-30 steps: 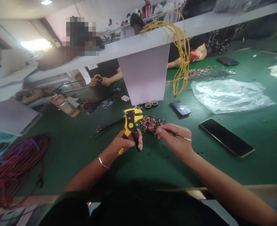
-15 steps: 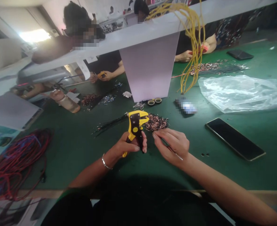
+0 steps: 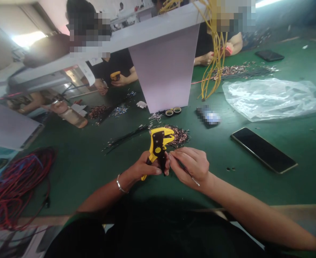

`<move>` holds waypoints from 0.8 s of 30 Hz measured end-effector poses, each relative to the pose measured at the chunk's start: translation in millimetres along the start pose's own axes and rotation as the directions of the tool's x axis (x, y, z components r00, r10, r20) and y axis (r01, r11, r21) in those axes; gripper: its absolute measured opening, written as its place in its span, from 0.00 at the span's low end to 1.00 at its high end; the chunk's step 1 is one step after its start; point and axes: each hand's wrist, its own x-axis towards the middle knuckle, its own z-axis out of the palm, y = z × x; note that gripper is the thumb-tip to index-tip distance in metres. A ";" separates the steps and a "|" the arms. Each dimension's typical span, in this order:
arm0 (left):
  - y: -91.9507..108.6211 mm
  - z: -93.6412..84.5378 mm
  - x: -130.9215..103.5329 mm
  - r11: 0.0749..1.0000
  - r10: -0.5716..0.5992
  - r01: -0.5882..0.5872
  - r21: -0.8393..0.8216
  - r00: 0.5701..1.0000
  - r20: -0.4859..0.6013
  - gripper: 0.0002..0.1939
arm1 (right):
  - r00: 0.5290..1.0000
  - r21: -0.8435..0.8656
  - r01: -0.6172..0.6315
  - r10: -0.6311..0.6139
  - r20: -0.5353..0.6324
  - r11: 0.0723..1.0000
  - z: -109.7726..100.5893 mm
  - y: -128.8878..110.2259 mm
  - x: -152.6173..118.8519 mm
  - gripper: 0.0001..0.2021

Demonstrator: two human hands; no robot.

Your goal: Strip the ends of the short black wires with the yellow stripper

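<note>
My left hand [image 3: 149,166] is closed round the handles of a yellow and black wire stripper [image 3: 158,143], its jaws pointing up and to the right. Between the fingertips of my right hand [image 3: 191,165] is a short dark wire [image 3: 188,172], with a silvery end sticking out below the palm. The two hands are close together, the right fingertips beside the left fingers. Just behind the stripper's jaws lies a heap of short black wires with copper ends [image 3: 179,136]. A bundle of longer black wires [image 3: 128,138] is spread on the green table to the left.
A phone [image 3: 263,150] and a clear plastic bag [image 3: 273,98] lie to the right. Red and blue cable [image 3: 20,186] is coiled at the left. Beyond stand a white divider [image 3: 165,71] and a bottle [image 3: 70,114]. Yellow wires [image 3: 215,68] hang from the shelf; co-workers sit across.
My right hand has moved left with the wire, closer to my left hand. The stripper has shifted slightly right. The camera view has tilted a little, moving the background up and left.
</note>
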 end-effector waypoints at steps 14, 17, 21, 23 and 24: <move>-6.9 -2.5 -2.5 0.968 0.066 -0.052 0.247 0.997 -0.048 0.15 | 0.999 0.025 -0.013 0.012 0.041 1.000 0.9 -0.3 -2.7 0.08; -8.3 -3.6 -3.7 0.952 0.069 -0.049 0.301 0.996 -0.054 0.15 | 0.999 0.032 -0.026 0.024 0.038 0.999 1.9 -0.6 -3.4 0.08; -11.8 -3.2 -5.5 0.937 0.078 -0.039 0.347 0.992 -0.097 0.14 | 0.996 0.019 -0.065 0.064 0.054 0.998 3.0 -0.8 -5.0 0.09; -15.2 -2.9 -6.3 0.936 0.088 -0.036 0.351 0.987 -0.133 0.14 | 0.996 0.015 -0.072 0.071 0.061 0.997 3.3 -0.3 -5.4 0.10; -17.2 -3.1 -6.6 0.937 0.088 -0.030 0.347 0.984 -0.153 0.14 | 0.995 0.017 -0.075 0.074 0.062 0.997 3.5 0.0 -5.5 0.10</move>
